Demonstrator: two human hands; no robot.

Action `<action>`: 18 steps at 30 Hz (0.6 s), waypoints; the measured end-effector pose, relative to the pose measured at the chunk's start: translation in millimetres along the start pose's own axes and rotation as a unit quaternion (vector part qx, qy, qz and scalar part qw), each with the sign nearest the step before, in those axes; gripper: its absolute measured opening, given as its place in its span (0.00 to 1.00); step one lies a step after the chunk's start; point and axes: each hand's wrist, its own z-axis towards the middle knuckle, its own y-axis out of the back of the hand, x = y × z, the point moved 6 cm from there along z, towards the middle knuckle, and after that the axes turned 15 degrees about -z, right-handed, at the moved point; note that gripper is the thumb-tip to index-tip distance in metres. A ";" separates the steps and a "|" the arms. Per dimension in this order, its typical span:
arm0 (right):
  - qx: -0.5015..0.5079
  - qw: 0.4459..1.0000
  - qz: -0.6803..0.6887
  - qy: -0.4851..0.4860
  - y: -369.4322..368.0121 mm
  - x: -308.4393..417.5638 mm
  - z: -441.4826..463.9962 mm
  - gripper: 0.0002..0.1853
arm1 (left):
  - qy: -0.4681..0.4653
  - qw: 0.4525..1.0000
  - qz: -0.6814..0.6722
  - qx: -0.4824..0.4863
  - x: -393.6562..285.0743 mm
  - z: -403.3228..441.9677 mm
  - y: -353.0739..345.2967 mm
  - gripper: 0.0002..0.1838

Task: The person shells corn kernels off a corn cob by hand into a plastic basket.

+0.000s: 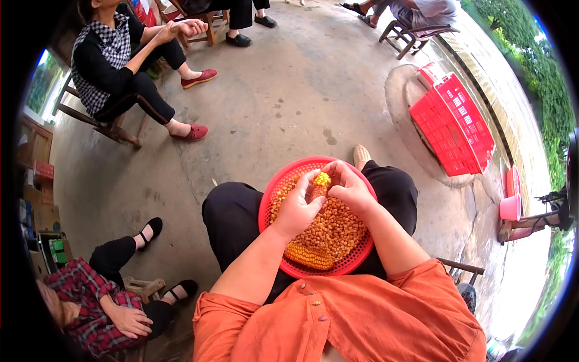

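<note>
A partly stripped corn cob (318, 192) is held between both hands, its far tip still bearing yellow kernels. My left hand (298, 206) grips it from the left, fingers curled around it. From the right, my right hand (350, 188) closes its thumb and fingers on the same cob. Below them a round red perforated basket (263, 211) rests on my lap. Loose corn kernels (338, 232) cover much of its bottom. A second ear of corn (309, 256), full of kernels, lies in the basket near my body.
Red plastic crates (452, 123) stand stacked at the right on the concrete floor (253, 96). A pink bucket (510, 207) is beyond them. One person in a checked top (102, 48) sits at upper left, another in a plaid shirt (90, 295) at lower left. Others sit farther back.
</note>
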 end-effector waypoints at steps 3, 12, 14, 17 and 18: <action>-0.008 1.000 -0.020 -0.005 -2.8 2.7 0.0 0.24 | -0.014 0.999 0.052 0.003 -1.4 -0.3 1.8 0.30; -0.004 0.999 -0.044 0.006 0.9 -1.6 1.7 0.21 | -0.018 0.997 0.081 -0.003 2.1 -0.1 3.9 0.31; -0.028 0.998 -0.058 -0.001 1.9 5.5 -2.0 0.19 | -0.015 0.998 0.058 -0.008 1.2 0.0 3.0 0.31; -0.084 0.989 -0.118 -0.001 11.9 -3.1 -2.9 0.15 | -0.020 0.999 0.043 -0.012 -2.8 -1.2 2.7 0.30; -0.119 0.979 -0.166 0.004 15.9 -2.1 -4.3 0.12 | -0.005 0.999 0.028 -0.024 -3.1 -1.8 4.1 0.31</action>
